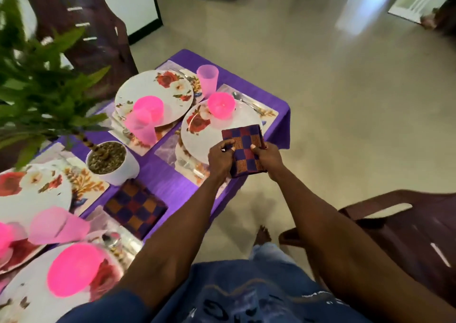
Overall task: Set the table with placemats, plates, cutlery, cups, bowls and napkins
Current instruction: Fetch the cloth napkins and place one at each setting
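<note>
The checked napkin (243, 149) is woven cloth, matt with fine ribbing. The flowered plate (204, 137) under it looks glossy and smooth. The pink bowl (220, 105) and pink cup (207, 80) are translucent plastic. A metal spoon (243, 99) shines. The worktop's purple cloth (170, 187) has a slight sheen.

We take the white plant pot (113, 161) as our mark. Between it and the folded checked napkin (135, 205) just nearside, bare purple table (170, 187) leaves us a lane toward the table's edge. Beyond the pot, two floral plates (153, 95) carrying pink bowls (148, 109) crowd the far end, with a pink cup (207, 80) upright between them. Leaves (42, 95) overhang the pot's left side. Right of the pot, past the table, open floor (345, 125) gives room until the brown chair (407, 229).
</note>
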Motion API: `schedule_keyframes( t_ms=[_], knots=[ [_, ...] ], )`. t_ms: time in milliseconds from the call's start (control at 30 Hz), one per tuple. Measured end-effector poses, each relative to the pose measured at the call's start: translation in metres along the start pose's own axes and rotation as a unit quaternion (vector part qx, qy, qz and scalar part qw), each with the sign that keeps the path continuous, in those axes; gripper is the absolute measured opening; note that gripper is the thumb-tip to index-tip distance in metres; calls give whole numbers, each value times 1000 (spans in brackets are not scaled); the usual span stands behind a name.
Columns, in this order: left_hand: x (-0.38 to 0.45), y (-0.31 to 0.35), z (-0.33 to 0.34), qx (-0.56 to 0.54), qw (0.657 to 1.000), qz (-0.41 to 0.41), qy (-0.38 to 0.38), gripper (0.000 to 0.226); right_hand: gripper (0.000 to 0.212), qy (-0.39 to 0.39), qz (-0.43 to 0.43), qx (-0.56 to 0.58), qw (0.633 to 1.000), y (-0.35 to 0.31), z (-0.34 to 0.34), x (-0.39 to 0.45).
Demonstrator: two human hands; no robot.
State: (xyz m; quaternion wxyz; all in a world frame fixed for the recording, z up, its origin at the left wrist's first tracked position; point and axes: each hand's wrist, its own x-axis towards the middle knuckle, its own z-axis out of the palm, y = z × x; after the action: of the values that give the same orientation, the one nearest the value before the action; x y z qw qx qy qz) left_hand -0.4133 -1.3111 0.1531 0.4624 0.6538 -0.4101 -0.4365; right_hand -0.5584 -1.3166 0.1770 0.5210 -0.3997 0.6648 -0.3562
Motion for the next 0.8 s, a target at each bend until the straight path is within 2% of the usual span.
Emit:
schedule_keyframes(
  t_ms=[133, 233, 333, 433, 800],
  knots=[
    [36, 29, 61, -6, 1000, -15, 26, 30, 13, -19, 6, -22, 1000, -29, -48, 63],
    [65, 47, 98, -19, 998, -21, 47, 31, 18, -47, -6, -39, 998, -51, -75, 107],
    [93, 63, 126, -16, 997, -23, 70, 30, 13, -60, -13, -40, 997, -70, -88, 147],
    [130, 72, 145, -22, 995, -18, 93, 27, 16, -78, -15, -61, 995, -83, -92, 190],
    [253, 87, 190, -38, 979, -93, 178, 27, 15, -130, 2, -151, 980, -142, -71, 347]
  ],
)
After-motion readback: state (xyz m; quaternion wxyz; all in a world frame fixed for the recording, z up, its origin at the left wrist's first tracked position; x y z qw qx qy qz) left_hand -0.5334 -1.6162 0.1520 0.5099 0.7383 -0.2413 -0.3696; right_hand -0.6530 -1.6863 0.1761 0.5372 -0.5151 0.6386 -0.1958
